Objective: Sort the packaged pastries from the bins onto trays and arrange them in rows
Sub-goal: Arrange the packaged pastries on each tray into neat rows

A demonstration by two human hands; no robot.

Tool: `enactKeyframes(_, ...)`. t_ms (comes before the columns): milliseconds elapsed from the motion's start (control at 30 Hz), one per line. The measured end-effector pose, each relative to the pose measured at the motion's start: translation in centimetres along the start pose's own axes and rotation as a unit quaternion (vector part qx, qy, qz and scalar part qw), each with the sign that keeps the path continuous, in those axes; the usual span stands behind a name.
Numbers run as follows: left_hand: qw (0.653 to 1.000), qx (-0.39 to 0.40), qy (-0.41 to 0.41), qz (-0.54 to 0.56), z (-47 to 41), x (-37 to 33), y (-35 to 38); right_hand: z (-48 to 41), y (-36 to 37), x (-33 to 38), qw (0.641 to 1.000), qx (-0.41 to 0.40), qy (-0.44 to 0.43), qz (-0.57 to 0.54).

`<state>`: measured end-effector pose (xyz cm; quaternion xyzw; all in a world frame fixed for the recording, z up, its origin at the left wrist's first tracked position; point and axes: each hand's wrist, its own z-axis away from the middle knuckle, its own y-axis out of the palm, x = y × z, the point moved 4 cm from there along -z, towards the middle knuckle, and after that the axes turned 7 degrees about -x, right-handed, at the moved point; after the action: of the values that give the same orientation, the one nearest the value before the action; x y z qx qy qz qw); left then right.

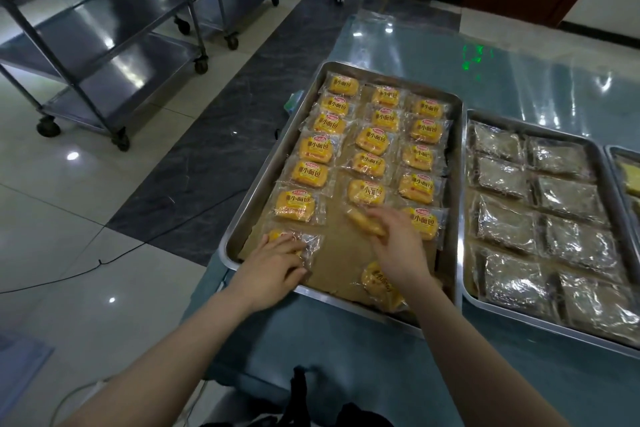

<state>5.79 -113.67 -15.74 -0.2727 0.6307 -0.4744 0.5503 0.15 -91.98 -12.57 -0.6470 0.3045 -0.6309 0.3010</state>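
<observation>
**Yellow tray nearly filled, near end left to finish**

From where I stand, the job looks well advanced. The tray of yellow packs (266, 184) lies on the table (519, 73) right in front of the person. It holds three rows running away from them, fairly straight, though a few packs in the middle row sit crooked.

The left row reaches the near corner. There the left hand (273, 263) lies over the corner pack (306, 241), fingers on top of it. I cannot tell whether they pinch the wrapper or only press it flat.

The middle row stops short. The right hand (398, 246) grasps the held pack (363, 220), fingers curled round it, just above the brown paper liner (332, 253) at the next free spot in that row. A loose pack (379, 286) lies askew near the front rim, partly under the right wrist and not in any row.

By my reckoning, what is left here is setting the held pack down, lining up the loose one, and filling the near end of the middle and right rows.

Just beside it, the second tray (536, 130) looks full of clear-wrapped darker pastries in two rows. A third tray (613, 152) peeks in at the right edge, and I can't judge its contents. No bins are in sight, so I cannot say how much stock remains. Steel trolleys (104, 45) stand well apart on the left.
</observation>
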Motion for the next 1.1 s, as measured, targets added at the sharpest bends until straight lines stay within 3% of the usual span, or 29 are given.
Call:
enactKeyframes(100, 1.000, -0.031, -0.005, 0.001, 0.3, 0.0, -0.1, 1.0, 1.8, 0.1, 0.985, 0.129, -0.056, 0.101)
enactKeyframes(233, 0.999, -0.047, -0.010, -0.002, 0.5, 0.0, -0.2, 2.1, 2.6, -0.7, 0.970, 0.184, -0.054, 0.151)
enactKeyframes(433, 0.998, -0.054, -0.008, -0.003, 0.5, 0.0, -0.1, 2.5, 2.7, -0.6, 0.982, 0.120, -0.024, 0.144)
enactKeyframes(533, 0.998, -0.058, -0.009, 0.000, 0.4, 0.0, -0.2, 1.8, 3.1, 0.4, 0.974, 0.097, -0.044, 0.199)
enactKeyframes(867, 0.999, -0.048, -0.003, -0.005, 0.2, 0.2, -0.1, 1.5, 2.0, -0.1, 0.973, 0.011, -0.050, 0.224)
enactKeyframes(1000, 0.998, -0.048, -0.027, 0.037, 0.0, 0.1, -0.4, 3.4, -2.1, -2.6, 0.980, -0.105, 0.021, 0.165)
enactKeyframes(1100, 0.992, -0.105, -0.036, 0.062, -0.6, -1.0, -0.5, 4.1, -3.7, -4.9, 0.983, -0.073, 0.125, 0.115)
